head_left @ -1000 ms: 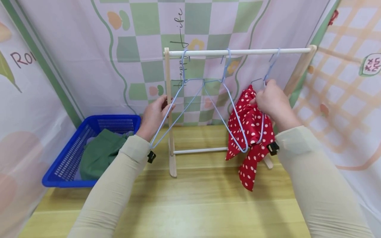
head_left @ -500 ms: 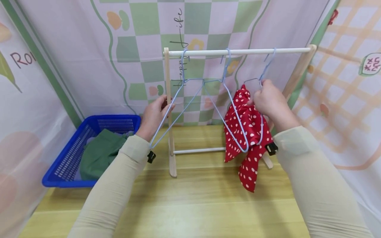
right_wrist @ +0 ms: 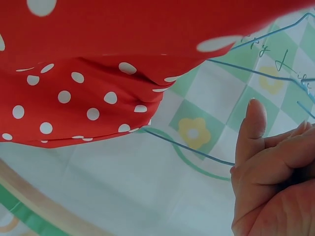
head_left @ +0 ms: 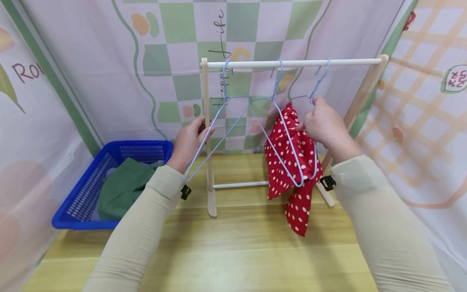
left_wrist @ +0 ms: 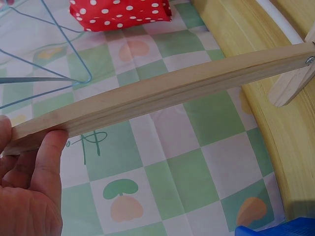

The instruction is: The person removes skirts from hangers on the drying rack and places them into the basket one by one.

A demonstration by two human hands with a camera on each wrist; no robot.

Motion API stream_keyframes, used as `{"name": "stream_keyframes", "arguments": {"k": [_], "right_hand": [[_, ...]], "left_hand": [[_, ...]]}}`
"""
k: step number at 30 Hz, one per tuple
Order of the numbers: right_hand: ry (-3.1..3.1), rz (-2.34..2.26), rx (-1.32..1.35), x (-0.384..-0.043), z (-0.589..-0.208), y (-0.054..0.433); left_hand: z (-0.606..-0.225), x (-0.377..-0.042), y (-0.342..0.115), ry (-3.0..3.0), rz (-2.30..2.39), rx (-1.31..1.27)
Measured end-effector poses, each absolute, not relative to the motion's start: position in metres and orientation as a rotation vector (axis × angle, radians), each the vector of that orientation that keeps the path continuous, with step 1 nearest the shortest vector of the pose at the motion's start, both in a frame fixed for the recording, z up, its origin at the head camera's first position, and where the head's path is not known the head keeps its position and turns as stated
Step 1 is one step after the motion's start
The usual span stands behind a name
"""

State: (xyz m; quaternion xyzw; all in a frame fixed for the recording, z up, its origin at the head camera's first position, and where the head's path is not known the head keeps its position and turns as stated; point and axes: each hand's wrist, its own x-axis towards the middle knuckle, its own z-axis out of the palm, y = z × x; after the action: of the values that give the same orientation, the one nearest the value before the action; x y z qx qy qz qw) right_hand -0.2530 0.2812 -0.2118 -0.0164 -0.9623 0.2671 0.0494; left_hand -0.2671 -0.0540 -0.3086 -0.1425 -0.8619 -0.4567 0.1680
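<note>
My left hand (head_left: 187, 142) grips the left wooden post (left_wrist: 147, 98) of a small clothes rack, thumb on one side and fingers on the other. On the right, a red cloth with white dots (head_left: 306, 158) hangs from a light blue wire hanger (head_left: 319, 83) hooked over the white rail (head_left: 255, 64). My right hand (head_left: 326, 123) pinches that hanger just below its neck; the exact grip is partly hidden in the head view. Two bare blue hangers, a left one (head_left: 225, 81) and a middle one (head_left: 276, 87), hang nearer the left post. The middle one overlaps the dotted cloth.
A blue plastic basket (head_left: 84, 225) stands left of the rack, with a green cloth (head_left: 125, 190) and some greyish fabric inside. The rack's feet stand on a wooden tabletop (head_left: 219, 251). Patterned curtains (head_left: 175, 24) close in the back and both sides.
The right hand has slid the hanger with the dotted cloth leftward along the rail, toward the middle hanger. The left hand stays on the post.
</note>
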Motion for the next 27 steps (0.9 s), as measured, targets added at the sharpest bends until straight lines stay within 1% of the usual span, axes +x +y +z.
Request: {"name": "stream_keyframes", "arguments": {"k": [14, 27], "right_hand": [[-2.924, 0.865, -0.012, -0.253, -0.212, 0.269], [-2.933, 0.791, 0.038, -0.25, -0.215, 0.259]], "left_hand": [[-0.308, -0.267, -0.054, -2.452, -1.32, -0.411], [-0.309, -0.267, -0.055, -2.453, -1.294, -0.413]]}}
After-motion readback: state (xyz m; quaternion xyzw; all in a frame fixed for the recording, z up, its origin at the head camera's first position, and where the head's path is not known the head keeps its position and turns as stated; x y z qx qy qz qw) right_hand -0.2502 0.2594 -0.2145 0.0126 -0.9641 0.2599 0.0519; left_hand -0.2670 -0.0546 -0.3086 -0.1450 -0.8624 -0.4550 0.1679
